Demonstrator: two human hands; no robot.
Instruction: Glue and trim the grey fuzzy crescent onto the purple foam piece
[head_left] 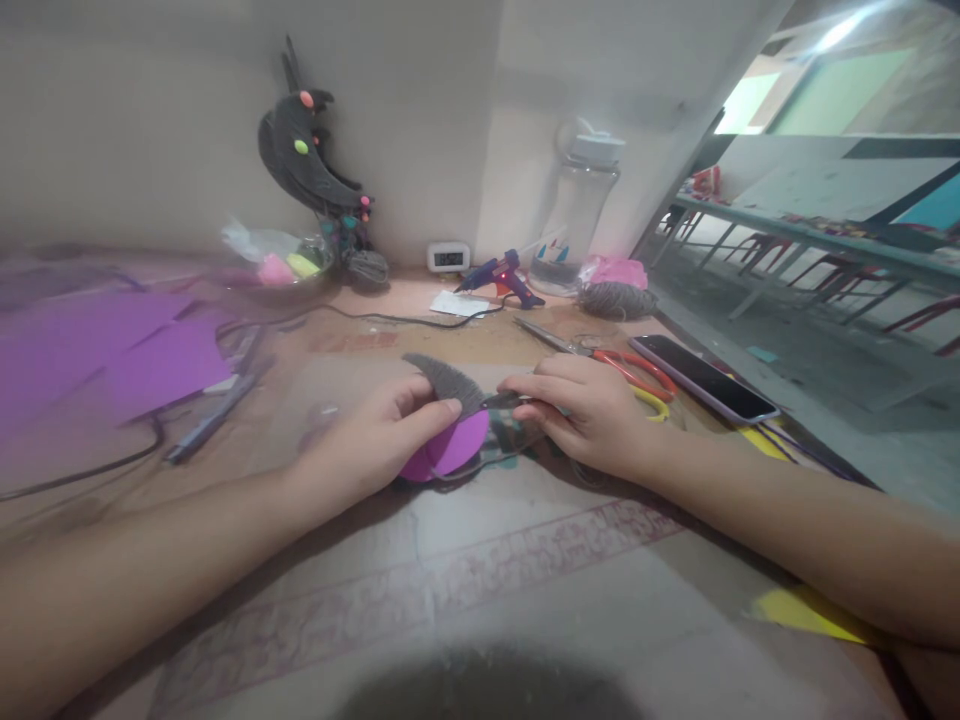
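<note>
My left hand point(379, 435) pinches a curved grey felt piece point(448, 380) against a round purple foam disc point(457, 447) on the table. The thumb presses on the felt. My right hand point(581, 405) is closed on the right end of the felt piece, its fingers curled around it just above the table. Both hands meet at the middle of the table, a few centimetres apart.
Red-handled scissors point(600, 360) and a phone point(701, 378) lie right of my right hand. A blue glue gun point(501, 277), a water jug point(579, 215), grey yarn point(615, 298) and a dark felt figure point(304, 155) stand at the back. Purple foam sheets point(112, 360) lie left.
</note>
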